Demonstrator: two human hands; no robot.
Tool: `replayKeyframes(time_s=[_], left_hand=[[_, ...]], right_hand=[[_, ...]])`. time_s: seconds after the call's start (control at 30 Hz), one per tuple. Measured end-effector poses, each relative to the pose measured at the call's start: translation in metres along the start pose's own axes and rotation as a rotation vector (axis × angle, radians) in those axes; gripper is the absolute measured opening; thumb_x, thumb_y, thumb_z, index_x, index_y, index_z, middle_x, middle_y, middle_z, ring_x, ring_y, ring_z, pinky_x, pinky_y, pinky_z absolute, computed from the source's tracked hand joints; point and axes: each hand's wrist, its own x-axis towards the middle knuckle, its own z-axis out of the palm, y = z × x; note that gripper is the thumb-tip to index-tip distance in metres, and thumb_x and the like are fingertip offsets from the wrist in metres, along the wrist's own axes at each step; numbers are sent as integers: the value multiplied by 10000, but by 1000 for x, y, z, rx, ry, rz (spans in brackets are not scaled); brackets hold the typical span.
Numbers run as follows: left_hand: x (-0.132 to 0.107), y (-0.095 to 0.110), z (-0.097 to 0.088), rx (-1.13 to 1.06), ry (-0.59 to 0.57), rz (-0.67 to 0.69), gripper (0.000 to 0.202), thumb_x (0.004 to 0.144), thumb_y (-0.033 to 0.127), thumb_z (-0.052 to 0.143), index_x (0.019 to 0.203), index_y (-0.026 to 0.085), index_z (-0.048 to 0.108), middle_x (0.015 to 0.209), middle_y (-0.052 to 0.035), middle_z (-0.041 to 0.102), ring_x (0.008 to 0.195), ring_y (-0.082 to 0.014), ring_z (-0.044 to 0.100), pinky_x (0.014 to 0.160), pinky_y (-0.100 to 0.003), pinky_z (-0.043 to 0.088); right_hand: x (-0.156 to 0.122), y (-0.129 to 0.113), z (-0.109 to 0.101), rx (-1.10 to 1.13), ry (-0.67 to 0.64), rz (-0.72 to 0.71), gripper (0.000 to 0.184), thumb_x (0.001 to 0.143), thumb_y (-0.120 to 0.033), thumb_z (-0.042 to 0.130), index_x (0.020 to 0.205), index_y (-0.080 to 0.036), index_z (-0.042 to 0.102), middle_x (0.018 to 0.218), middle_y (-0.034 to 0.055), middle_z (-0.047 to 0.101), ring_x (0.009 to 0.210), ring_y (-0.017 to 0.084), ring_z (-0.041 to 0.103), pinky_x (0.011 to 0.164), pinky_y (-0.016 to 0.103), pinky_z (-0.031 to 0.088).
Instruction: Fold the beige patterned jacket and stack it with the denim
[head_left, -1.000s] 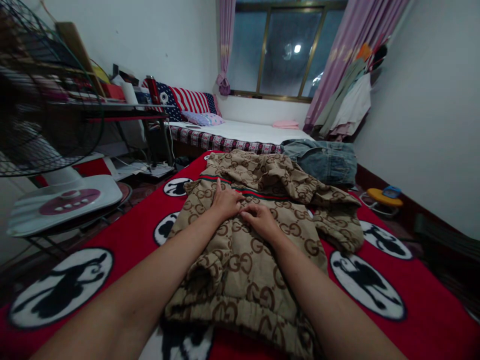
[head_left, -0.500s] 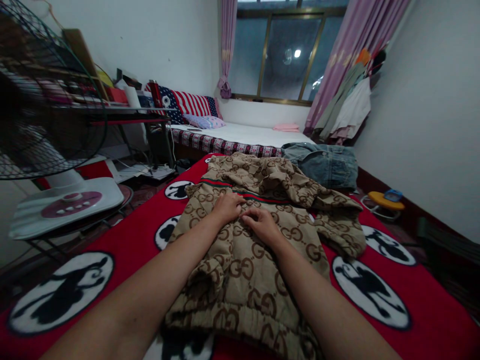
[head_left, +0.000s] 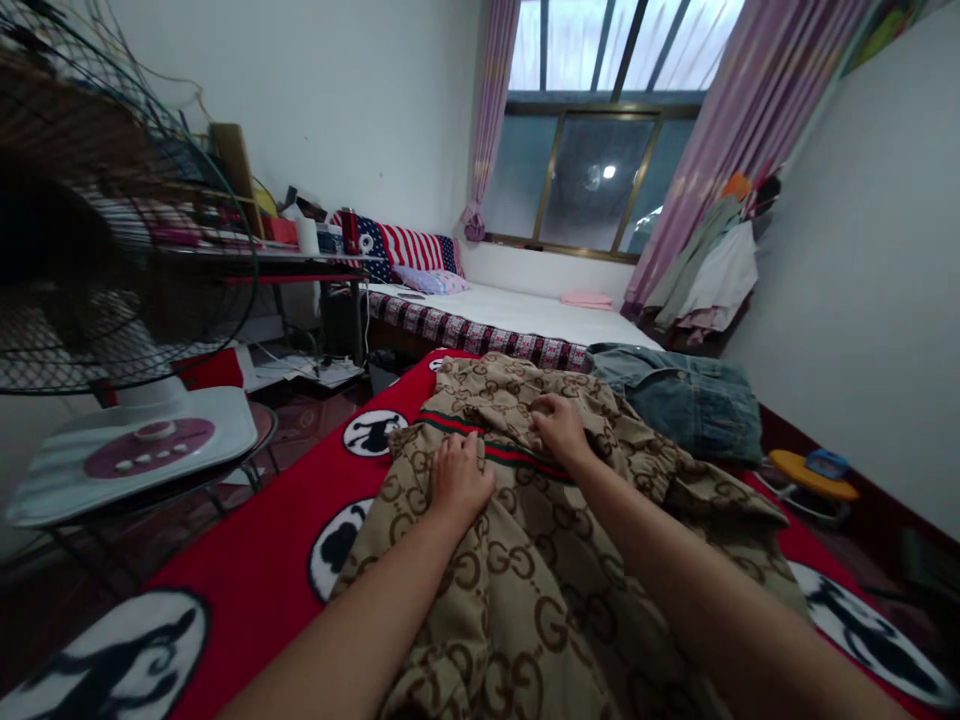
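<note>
Since the earlier frame the right hand [head_left: 561, 432] is sitting farther up the tan patterned jacket [head_left: 525, 560], beyond its red-and-green stripe [head_left: 480, 445], fingers curled and pinching a fold of cloth; the left hand [head_left: 459, 478] is lying flat just below the stripe, fingers together and pressing the fabric. The jacket is lying spread on the red blanket [head_left: 277, 560], with a denim garment [head_left: 679, 395] lying just beyond it and a fan [head_left: 112, 270] standing at left

left hand [head_left: 459, 478] lies flat, right hand [head_left: 561, 430] reaches farther, fingers curled.
</note>
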Motion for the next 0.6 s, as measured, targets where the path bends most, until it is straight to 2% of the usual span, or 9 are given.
replayKeyframes(time_s=[0.07, 0.13, 0.23, 0.3, 0.47, 0.53, 0.6], left_hand=[[1, 0, 0, -10, -23, -13, 458, 774, 267, 545, 1221, 184, 603, 1102, -126, 621, 1094, -287, 573, 951, -393, 431], [3, -1, 1, -27, -28, -16, 376, 768, 245, 538, 1124, 206, 652, 1079, -108, 633, 1059, -277, 594, 934, -389, 439], [5, -3, 3, -55, -33, -12, 313, 764, 223, 530, 1036, 238, 684, 1043, -83, 646, 1001, -251, 620, 900, -358, 454], [6, -3, 5, -73, -39, -15, 320, 764, 209, 523, 1034, 252, 688, 1035, -74, 651, 966, -237, 632, 860, -334, 469], [8, -4, 9, -123, -57, -31, 368, 759, 174, 510, 1062, 283, 688, 1052, -53, 655, 915, -209, 644, 776, -286, 487], [8, -4, 9, -137, -54, -26, 390, 751, 166, 515, 1080, 283, 689, 1063, -53, 657, 917, -214, 644, 766, -292, 493], [7, -5, 10, -174, -47, -29, 424, 741, 156, 529, 1113, 282, 688, 1078, -50, 658, 928, -217, 641, 771, -297, 498]], right_hand=[[34, 8, 5, -128, 71, -66, 378, 616, -96, 614, 984, -165, 669, 1018, 110, 682, 998, 262, 629, 906, 382, 493], [58, 17, 14, -200, 76, -82, 572, 550, -42, 627, 1111, -153, 628, 1165, 140, 635, 1145, 297, 560, 1010, 414, 427], [80, 31, 32, -203, 28, -32, 804, 508, -2, 625, 1292, -133, 507, 1286, 170, 569, 1214, 315, 520, 1045, 419, 397], [88, 39, 44, -191, -3, 6, 877, 520, -9, 637, 1365, -118, 427, 1300, 185, 560, 1205, 314, 533, 1027, 411, 414], [95, 54, 67, -127, -58, -10, 927, 604, -143, 724, 1440, -114, 325, 1273, 181, 590, 1153, 281, 579, 979, 390, 442], [95, 54, 74, -121, -79, -37, 899, 595, -193, 768, 1410, -130, 394, 1240, 161, 619, 1112, 264, 601, 943, 367, 457], [97, 48, 76, -162, -62, -28, 706, 600, -248, 784, 1263, -139, 568, 1095, 123, 689, 994, 244, 644, 863, 327, 482]])
